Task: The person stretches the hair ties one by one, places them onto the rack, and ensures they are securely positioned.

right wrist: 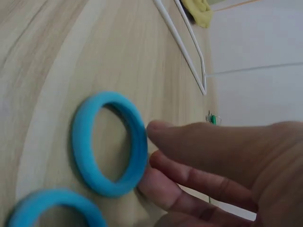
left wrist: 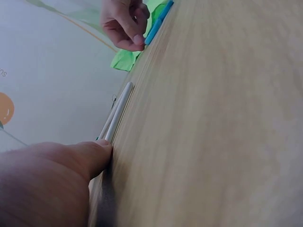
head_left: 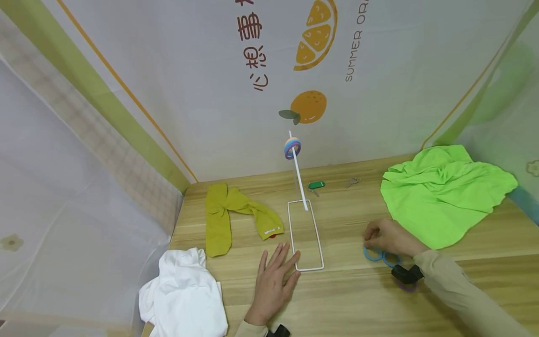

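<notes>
Left hand (head_left: 273,276), lower centre, lies flat touching the white wire stand (head_left: 306,235). Right hand (head_left: 387,238), lower right, curls over a blue ring (head_left: 372,254) beside the green cloth (head_left: 442,192).

i count two blue rings (head_left: 381,256) on my table (head_left: 345,299), one more ring (head_left: 292,148) up on the single white wire stand (head_left: 306,236). three cloths: one green (head_left: 442,192), one white (head_left: 183,292), one mustard (head_left: 231,215). two small keys: one green-tagged (head_left: 316,186), one plain (head_left: 353,181).
</notes>
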A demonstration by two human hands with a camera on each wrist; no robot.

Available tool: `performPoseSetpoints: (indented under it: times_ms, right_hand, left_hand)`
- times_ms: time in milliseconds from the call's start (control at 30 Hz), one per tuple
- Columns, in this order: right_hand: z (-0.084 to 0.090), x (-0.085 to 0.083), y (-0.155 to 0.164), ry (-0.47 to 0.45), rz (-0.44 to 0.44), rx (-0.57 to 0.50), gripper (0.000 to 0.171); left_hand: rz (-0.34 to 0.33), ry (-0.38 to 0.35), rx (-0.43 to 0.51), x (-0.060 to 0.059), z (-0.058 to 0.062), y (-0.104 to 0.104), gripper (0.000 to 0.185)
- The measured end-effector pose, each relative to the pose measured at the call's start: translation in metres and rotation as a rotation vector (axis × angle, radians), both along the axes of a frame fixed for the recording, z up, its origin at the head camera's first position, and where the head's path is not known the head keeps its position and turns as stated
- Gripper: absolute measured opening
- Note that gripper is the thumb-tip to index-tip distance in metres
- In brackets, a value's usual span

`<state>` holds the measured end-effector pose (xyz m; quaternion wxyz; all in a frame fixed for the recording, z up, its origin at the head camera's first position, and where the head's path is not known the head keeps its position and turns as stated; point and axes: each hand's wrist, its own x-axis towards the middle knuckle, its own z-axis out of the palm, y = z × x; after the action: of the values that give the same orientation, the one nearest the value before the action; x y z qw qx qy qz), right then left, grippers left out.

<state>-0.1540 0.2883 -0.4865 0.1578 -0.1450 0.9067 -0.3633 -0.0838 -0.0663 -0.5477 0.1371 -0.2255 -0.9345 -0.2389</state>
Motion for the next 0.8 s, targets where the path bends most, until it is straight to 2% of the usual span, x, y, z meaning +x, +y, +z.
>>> performPoseSetpoints:
  times_ms: [333,667,800]
  right_hand:
    - [0.0,-0.005,-0.014,0.065,0.015,0.075,0.008]
    - [0.013,0.004,0.007,-0.037,0.074,0.039,0.009]
    - [0.008,0.008,0.011,0.014,0.088,0.031,0.005]
  left_hand:
    - [-0.006,0.016,0.004,0.0,0.001,-0.001,0.044]
    - [-0.009,-0.006,0.005,0.001,0.001,0.0,0.044]
    - [-0.004,-0.019,0.006,0.0,0.001,0.0,0.044]
